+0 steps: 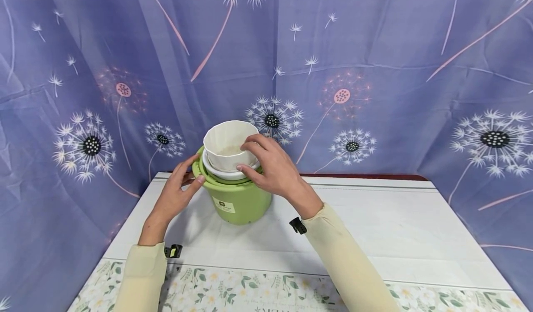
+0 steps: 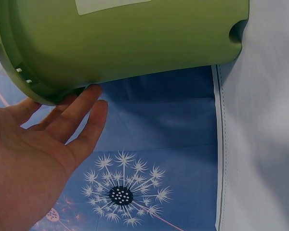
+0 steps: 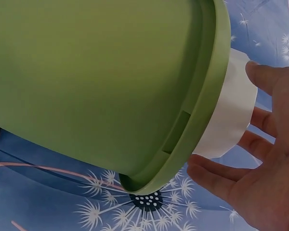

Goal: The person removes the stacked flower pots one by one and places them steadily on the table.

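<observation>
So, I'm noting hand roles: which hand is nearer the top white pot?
Right. The right hand pinches the top white pot at its rim; the left hand is off to its left, touching the green pot at its rim.

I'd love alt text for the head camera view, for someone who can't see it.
A person's right hand pinches the rim of a white pot atop a nested stack, while the left hand touches the green outer pot. Behind the white and floral tablecloth hangs a blue-purple dandelion-print curtain.

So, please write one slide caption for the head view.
Left hand touches a green flowerpot at its rim; right hand pinches the white faceted pot nested in its top.
</observation>
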A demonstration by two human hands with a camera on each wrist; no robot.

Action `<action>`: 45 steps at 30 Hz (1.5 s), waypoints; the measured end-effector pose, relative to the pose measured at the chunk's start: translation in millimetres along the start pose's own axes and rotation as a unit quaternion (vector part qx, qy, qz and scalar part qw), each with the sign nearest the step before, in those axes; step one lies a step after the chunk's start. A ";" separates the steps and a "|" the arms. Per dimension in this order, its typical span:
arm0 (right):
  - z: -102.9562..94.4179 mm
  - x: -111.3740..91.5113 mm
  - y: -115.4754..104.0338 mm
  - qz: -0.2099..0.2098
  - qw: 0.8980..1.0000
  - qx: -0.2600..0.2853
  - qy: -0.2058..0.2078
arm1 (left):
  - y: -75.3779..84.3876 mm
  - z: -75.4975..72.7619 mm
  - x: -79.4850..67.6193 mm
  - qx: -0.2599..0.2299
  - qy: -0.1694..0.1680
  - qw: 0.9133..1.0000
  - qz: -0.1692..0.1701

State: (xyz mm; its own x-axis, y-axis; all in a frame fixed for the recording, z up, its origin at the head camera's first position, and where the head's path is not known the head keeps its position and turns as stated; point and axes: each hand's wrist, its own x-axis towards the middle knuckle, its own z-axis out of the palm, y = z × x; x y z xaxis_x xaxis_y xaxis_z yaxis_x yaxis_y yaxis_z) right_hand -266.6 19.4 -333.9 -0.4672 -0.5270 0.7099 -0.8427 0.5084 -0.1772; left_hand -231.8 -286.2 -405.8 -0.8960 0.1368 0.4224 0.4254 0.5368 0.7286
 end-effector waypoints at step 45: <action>20.2 5.9 1.5 0.039 0.996 0.051 0.063 | -4.8 1.2 1.5 -0.012 -0.006 1.000 -0.001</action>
State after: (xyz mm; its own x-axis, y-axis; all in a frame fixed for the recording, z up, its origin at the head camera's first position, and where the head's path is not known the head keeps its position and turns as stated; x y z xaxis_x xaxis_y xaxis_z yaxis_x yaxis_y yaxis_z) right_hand -276.0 3.3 -343.7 -0.5003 -0.3963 0.7698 -0.8309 0.4698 -0.2981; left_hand -235.3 -287.6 -409.3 -0.8984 0.1465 0.4140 0.4264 0.5162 0.7428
